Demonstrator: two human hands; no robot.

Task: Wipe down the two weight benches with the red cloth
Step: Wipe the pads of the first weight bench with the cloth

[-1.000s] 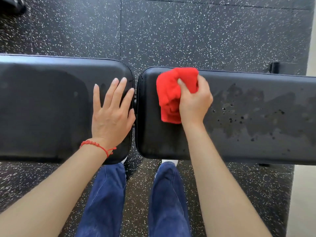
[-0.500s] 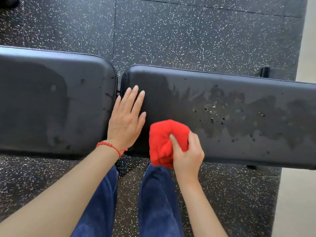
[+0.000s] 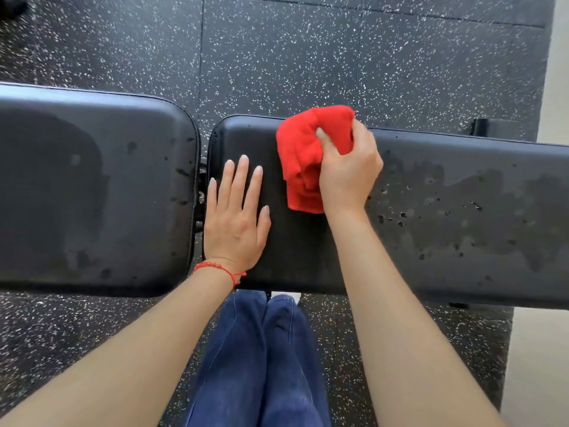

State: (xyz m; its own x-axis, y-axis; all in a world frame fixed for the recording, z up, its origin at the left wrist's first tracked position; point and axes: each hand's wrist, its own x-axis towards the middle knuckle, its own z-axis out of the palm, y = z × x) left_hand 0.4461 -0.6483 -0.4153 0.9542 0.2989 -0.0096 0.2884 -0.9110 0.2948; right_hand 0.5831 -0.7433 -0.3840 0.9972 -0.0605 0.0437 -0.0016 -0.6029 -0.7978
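Gripping the bunched red cloth point(image 3: 311, 161), the right hand point(image 3: 349, 174) has its thumb and fingers curled around the fabric and presses it onto the right bench pad point(image 3: 462, 217). The cloth sits at the pad's far edge, near its left end, with part of the bundle bulging just past that edge. The left hand point(image 3: 235, 217) lies flat on the same pad just beside the cloth, fingers straight and slightly apart, palm down, seemingly bracing. A red bead bracelet point(image 3: 220, 269) circles that wrist.

To the right of the cloth, the pad shows damp patches and dark droplets across most of its length, so that stretch likely remains to be wiped. Doing this step well probably means keeping firm, even pressure and drawing the cloth in overlapping strokes from far edge to near edge, working rightward into the wet area, and refolding if the bundle is soaked.

A narrow gap with a metal hinge separates this pad from the left bench pad point(image 3: 92, 192), which shows faint drying marks and a few specks near its right edge. The long pad offers open room to the right; its end runs out of view. Speckled rubber flooring point(image 3: 338, 57) surrounds both pads. The person's blue trousers point(image 3: 261, 365) stand close against the near edge.
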